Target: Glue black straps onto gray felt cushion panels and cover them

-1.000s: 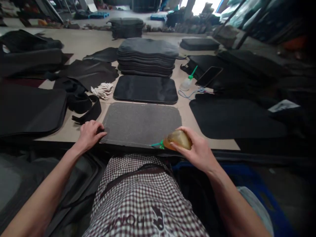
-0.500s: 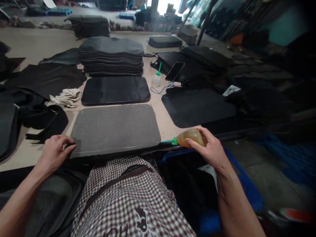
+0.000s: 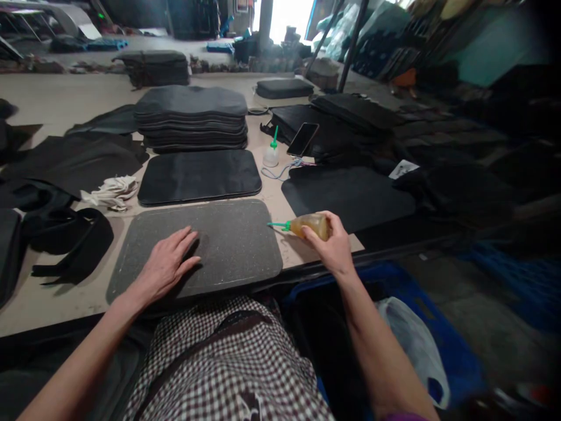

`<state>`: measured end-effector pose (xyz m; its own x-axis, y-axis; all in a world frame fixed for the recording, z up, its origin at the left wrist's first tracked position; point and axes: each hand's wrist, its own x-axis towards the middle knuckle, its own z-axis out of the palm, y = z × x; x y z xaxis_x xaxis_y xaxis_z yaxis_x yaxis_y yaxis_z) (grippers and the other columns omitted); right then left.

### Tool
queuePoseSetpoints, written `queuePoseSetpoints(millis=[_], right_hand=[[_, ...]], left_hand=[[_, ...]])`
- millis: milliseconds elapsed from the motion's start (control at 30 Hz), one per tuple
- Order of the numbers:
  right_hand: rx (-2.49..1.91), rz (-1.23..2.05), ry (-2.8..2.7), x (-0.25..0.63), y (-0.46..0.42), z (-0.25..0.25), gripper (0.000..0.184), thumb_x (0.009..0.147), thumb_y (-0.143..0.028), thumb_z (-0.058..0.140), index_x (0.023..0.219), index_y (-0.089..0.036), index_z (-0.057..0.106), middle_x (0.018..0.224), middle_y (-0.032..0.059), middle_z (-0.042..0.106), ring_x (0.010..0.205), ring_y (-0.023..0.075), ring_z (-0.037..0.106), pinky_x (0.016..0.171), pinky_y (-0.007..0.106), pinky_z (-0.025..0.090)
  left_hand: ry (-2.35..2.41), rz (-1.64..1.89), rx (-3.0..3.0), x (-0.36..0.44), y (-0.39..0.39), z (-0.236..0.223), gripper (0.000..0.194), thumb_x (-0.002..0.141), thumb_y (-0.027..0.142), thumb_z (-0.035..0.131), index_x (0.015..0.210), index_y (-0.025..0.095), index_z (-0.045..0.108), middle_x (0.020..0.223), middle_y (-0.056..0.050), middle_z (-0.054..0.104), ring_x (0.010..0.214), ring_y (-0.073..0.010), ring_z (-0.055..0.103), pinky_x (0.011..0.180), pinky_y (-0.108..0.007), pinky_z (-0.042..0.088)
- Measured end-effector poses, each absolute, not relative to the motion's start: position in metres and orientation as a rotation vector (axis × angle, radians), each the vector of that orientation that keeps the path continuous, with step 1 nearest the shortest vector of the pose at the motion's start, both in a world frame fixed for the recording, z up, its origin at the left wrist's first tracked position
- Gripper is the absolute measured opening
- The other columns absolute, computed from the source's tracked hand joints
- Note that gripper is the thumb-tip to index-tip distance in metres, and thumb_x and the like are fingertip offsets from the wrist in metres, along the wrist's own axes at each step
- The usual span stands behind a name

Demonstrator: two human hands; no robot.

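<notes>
A grey rounded rectangular panel (image 3: 232, 251) lies flat at the table's front edge, with thin pale lines near its border. My left hand (image 3: 169, 263) rests on its left half, fingers stretched out. In my right hand (image 3: 328, 237) is a squeeze bottle (image 3: 309, 224) of yellowish-brown liquid, tilted on its side. Its green nozzle points left, with the tip at the panel's right edge; whether it touches I cannot tell. Behind the grey panel lie black rounded panels (image 3: 199, 175), one on another.
Farther back rises a tall stack of dark panels (image 3: 190, 108). A second green-nozzled bottle (image 3: 270, 155) stands near a phone (image 3: 303, 139). White gloves (image 3: 111, 193) and black strips (image 3: 79, 245) lie at left, a black sheet (image 3: 346, 196) at right. Below is a blue crate (image 3: 456, 351).
My left hand has let go of the panel's left corner and moved right onto its surface, fingers now spread. The bottle has moved up and left along the panel's right edge.
</notes>
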<state>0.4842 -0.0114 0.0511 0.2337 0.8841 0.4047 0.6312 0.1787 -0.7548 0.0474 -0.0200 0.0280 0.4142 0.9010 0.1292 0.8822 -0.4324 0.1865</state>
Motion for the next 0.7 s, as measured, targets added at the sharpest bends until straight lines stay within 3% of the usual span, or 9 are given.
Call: queuePoseSetpoints(millis=[200,500,600,700], right_hand=[[-1.591,0.274,-1.508,0.493,-0.016,0.057,0.05,0.081,-0.051,0.074,0.118,-0.022,0.06,0.114,0.0075,0.067,0.103,0.0275,0.064,0.094,0.044,0.051],[-1.66,0.562,-1.462,0.526,-0.045,0.066,0.049,0.079,-0.053,0.076,0.117,-0.024,0.063,0.106,0.0059,0.069,0.094,0.0282,0.068,0.075,0.041,0.059],[-1.58,0.708,-1.17,0.523,-0.033,0.067,0.054,0.081,-0.052,0.074,0.124,-0.024,0.059,0.113,0.0118,0.068,0.092,0.0306,0.068,0.061,0.039,0.058],[-1.377,0.977,-0.964,0.514,-0.01,0.064,0.049,0.087,-0.046,0.065,0.129,-0.023,0.058,0.131,0.0205,0.063,0.104,0.0367,0.069,0.07,0.047,0.06]], left_hand=[[1.641,0.133,2.626,0.049,-0.012,0.01,0.064,0.101,0.062,0.039,0.153,0.025,0.045,0.165,-0.01,0.037,0.151,-0.0324,0.035,0.118,-0.051,0.036],[1.633,0.196,2.586,0.049,-0.013,0.009,0.063,0.1,0.061,0.043,0.153,0.026,0.047,0.164,-0.011,0.039,0.151,-0.0331,0.035,0.118,-0.052,0.036],[1.611,0.246,2.552,0.05,-0.014,0.012,0.062,0.101,0.059,0.045,0.151,0.024,0.048,0.163,-0.013,0.04,0.151,-0.0332,0.036,0.118,-0.054,0.036],[1.577,0.324,2.484,0.052,-0.019,0.024,0.055,0.103,0.054,0.044,0.146,0.022,0.053,0.161,-0.014,0.043,0.151,-0.0314,0.036,0.119,-0.054,0.034]])
